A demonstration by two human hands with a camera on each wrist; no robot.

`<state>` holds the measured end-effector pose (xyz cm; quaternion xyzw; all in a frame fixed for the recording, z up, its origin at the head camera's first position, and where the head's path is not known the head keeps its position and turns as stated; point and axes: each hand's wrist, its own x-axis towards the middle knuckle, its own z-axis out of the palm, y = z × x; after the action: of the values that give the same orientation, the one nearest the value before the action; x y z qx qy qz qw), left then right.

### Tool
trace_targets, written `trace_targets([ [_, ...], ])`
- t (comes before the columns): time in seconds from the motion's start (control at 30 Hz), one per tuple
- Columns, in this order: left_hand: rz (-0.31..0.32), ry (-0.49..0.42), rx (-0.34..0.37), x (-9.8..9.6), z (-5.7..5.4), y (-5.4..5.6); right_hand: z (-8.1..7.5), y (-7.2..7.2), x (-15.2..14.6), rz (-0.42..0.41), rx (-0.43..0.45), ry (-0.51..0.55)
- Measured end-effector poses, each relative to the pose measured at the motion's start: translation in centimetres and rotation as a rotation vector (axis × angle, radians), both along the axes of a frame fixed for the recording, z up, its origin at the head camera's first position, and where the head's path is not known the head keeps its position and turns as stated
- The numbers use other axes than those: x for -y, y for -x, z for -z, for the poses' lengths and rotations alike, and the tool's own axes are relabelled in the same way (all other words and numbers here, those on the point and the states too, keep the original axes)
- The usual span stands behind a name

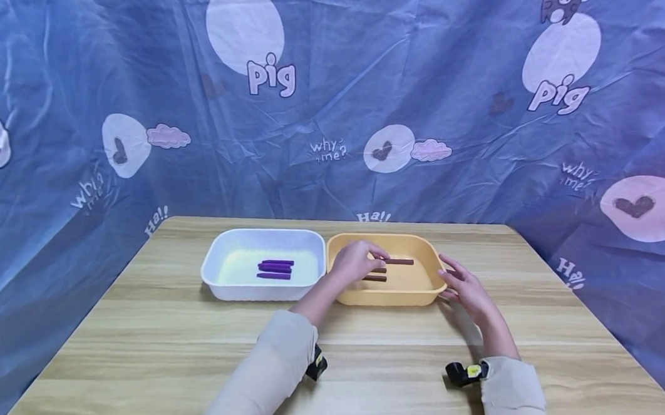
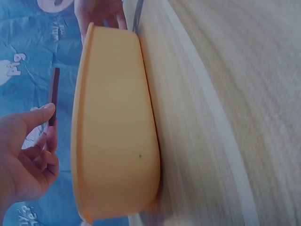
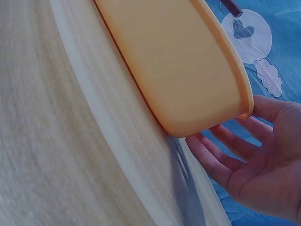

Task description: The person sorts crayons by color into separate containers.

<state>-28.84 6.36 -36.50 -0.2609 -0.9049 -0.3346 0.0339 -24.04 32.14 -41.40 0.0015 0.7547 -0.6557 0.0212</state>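
My left hand [image 1: 353,263] is over the yellow bin [image 1: 390,298], thumb and fingers pinching a brown stick [image 2: 54,92] near one end. In the left wrist view the stick shows above the bin's rim. Two more brown sticks [image 1: 376,279] lie on the bin floor, partly hidden by the left hand. At the bin's right end is my right hand [image 3: 268,160], fingers spread along the outer wall and thumb at the rim. Several purple sticks with tapered tips [image 1: 275,268] lie together in the white bin [image 1: 263,292] on the left.
Both bins stand side by side on a wooden table [image 1: 374,362], near its back edge, ends nearly touching. A blue cloth [image 1: 327,107] printed with pigs and lettering hangs behind and at the sides. Black wrist cameras [image 1: 465,373] are strapped at the sleeves.
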Motion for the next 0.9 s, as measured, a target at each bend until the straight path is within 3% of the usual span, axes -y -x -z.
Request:
trace_targets([
  [0.27,-0.101,0.001,0.056,-0.2,0.8,1.8,0.2,0.0,-0.2,0.0,-0.003,0.002],
  [0.57,-0.19,0.052,0.045,-0.6,2.6,3.5,0.1,-0.2,-0.2,-0.003,-0.006,0.01],
  [0.77,-0.228,0.085,0.03,-0.6,3.6,4.2,0.1,-0.2,0.0,0.003,0.003,0.023],
  [0.9,-0.245,0.106,0.062,-0.7,4.1,4.5,0.1,0.0,0.0,0.0,-0.001,0.017],
])
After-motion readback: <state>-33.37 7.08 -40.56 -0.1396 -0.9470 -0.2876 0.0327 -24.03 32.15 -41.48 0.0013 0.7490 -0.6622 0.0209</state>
